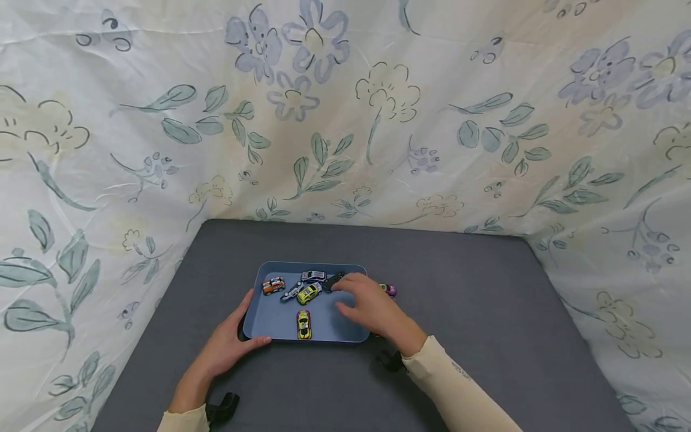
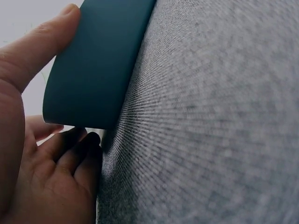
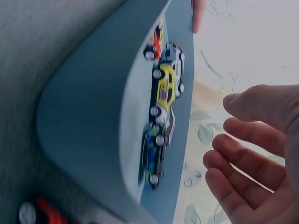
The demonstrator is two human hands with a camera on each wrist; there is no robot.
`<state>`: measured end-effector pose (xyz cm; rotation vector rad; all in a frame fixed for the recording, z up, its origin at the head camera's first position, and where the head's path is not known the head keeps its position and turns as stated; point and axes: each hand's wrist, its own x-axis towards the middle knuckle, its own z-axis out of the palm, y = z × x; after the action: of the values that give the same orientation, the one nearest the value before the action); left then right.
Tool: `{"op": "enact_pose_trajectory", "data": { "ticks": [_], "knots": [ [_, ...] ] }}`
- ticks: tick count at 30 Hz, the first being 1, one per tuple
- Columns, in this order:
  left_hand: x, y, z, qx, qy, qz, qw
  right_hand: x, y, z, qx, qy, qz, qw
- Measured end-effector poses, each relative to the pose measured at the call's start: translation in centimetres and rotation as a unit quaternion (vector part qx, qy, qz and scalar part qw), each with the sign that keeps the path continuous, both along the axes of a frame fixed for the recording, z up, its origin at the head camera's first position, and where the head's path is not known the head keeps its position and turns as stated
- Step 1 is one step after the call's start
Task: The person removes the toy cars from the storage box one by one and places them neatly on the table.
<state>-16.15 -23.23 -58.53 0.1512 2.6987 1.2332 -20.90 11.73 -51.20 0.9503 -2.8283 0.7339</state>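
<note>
The left hand (image 1: pixel 229 336) holds the tray (image 1: pixel 332 318) by its near corner, thumb against the near wall and fingers along the side. The right hand (image 1: pixel 372 303) hangs over the tray's opposite side, its fingers loosely bent with nothing in them. Just under the right fingertips sits the dark car (image 1: pixel 333 282); to their left, between the hands, the yellow-green car (image 1: pixel 309 293) and two pale cars (image 1: pixel 314 276) (image 1: pixel 291 292) crowd close together. The orange car (image 1: pixel 273 285) is just right of the left fingertips, the yellow car (image 1: pixel 304 324) right of the left thumb. Beyond the right hand's outer side, the purple car (image 1: pixel 388 290) lies on the table (image 1: pixel 486 312). For tidy work among the cars, I'd keep the left grip firm against sliding, approach from above with the right fingertips, and clear the rim without nudging the cluster.
</note>
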Motion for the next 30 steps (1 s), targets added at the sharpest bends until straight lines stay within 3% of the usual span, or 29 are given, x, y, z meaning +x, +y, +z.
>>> {"op": "enact_pose_trajectory", "data": {
  "ticks": [17,30],
  "knots": [
    [-0.1,0.2,0.2,0.002,0.004,0.0,1.0,0.5,-4.3,-0.9,0.023,-0.011,0.023,0.9994],
    [0.0,0.1,0.1,0.012,0.003,0.0,0.9999,0.1,-6.3,-2.3,0.081,0.0,0.082,0.9933]
  ]
}}
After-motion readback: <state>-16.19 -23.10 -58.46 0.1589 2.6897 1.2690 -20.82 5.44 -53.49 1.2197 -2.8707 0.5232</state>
